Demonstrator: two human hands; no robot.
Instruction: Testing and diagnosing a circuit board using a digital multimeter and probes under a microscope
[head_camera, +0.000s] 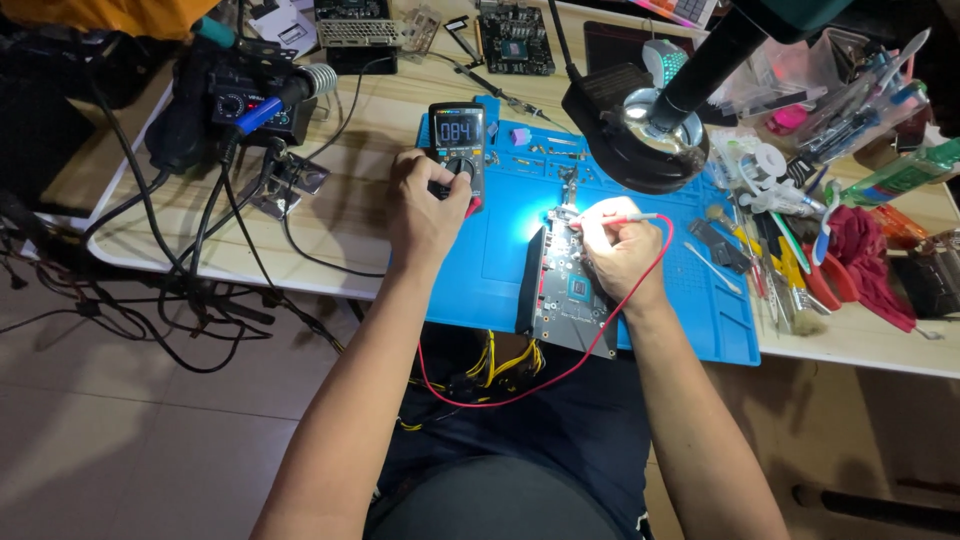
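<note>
My left hand grips the dial of a dark handheld multimeter that lies on the blue work mat, its lit screen facing up. My right hand pinches a red test probe, with the tip pressed onto a grey circuit board lying on the mat. A red lead loops from the probe down past the table edge toward my lap. Bright light from the lamp falls on the board's upper end.
A black ring-lamp magnifier hangs over the mat's top right. A soldering station with dark cables sits at the left. More circuit boards lie at the back. Pliers, tweezers and a red cloth crowd the right side.
</note>
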